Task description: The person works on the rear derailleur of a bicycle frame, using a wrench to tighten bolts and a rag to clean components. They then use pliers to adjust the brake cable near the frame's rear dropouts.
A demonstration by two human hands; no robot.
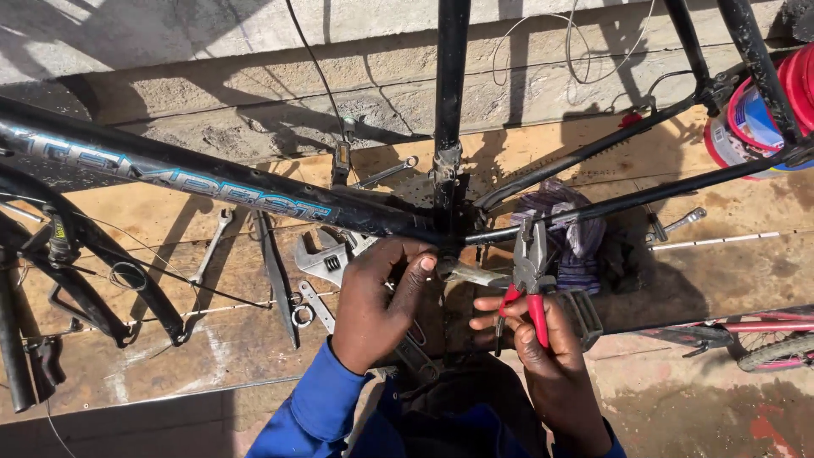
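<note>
Centrally, the pliers (pixel 529 270) sit in the right hand (pixel 543 356), whose fingers are wrapped closed around the red handles, with the steel jaws pointing up toward the bottom bracket (pixel 444 265) of the black bicycle frame (pixel 254 193). Judged by appearance, the pliers are a stiff, moderately heavy steel tool; the coated handles offer the only non-slip surface, so the grip belongs low on them, clear of the pivot. The left hand (pixel 377 297) is closed on the bracket junction, thumb and fingertips pinching a small metal part (pixel 471 274) that projects from it toward the pliers; that part looks rigid, smooth and likely greasy, so it probably slips under bare fingers. The frame itself is rigid tubing and appears heavy enough to stay put. Below and to the left, an adjustable wrench (pixel 322 261) and several open-ended spanners (pixel 212 246) lie on a wooden board (pixel 212 339). A striped cloth (pixel 568 229) rests just right of the bracket, and a red bucket (pixel 763 110) stands at the upper right.
</note>
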